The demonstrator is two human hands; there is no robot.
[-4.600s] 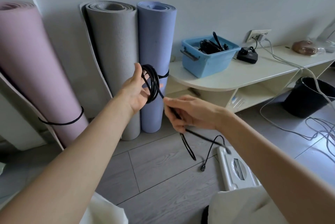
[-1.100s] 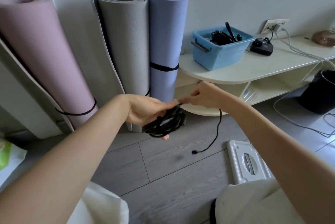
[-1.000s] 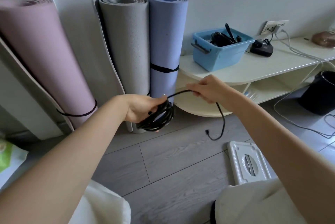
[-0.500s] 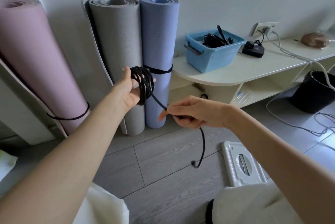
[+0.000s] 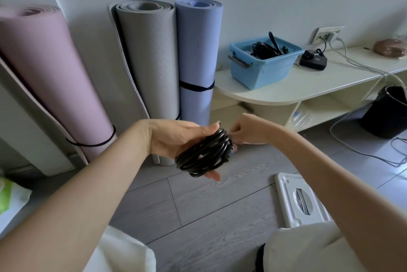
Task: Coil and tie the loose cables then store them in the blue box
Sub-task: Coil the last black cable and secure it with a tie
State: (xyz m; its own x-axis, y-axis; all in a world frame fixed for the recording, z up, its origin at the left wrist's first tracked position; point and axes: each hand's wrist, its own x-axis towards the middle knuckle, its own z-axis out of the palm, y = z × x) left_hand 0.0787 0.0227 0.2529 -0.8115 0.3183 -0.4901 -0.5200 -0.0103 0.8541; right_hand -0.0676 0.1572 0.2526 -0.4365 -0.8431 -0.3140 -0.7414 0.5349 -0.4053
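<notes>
A black cable [image 5: 203, 154], wound into a bundle of loops, is held around the fingers of the left hand [image 5: 176, 139], palm up, with the thumb laid against the top of the loops. The far side of the bundle is pinched by the curled fingers of the right hand [image 5: 246, 129]; the cable end itself is hidden behind the loops. The bundle is held in the air above a grey wood-look floor [image 5: 198, 210].

Beyond the hands, three rolled mats are stood against the wall: a pink mat [image 5: 52, 78] on the left, a grey mat [image 5: 152, 62] in the middle and a lilac mat [image 5: 198, 55] just beside it. The pink and lilac ones are bound by black straps.

To the right, a blue box [image 5: 264, 69] is set on a cream shelf unit [image 5: 297, 89], well apart from the hands, with other black cables already lying inside. A black adapter [image 5: 313, 62] is seen just beside the box, below a wall socket [image 5: 326, 34]. A dark bin [image 5: 387, 113] is placed on the floor under trailing grey cords [image 5: 352, 146], and a white scale [image 5: 300, 201] lies near the right forearm.
</notes>
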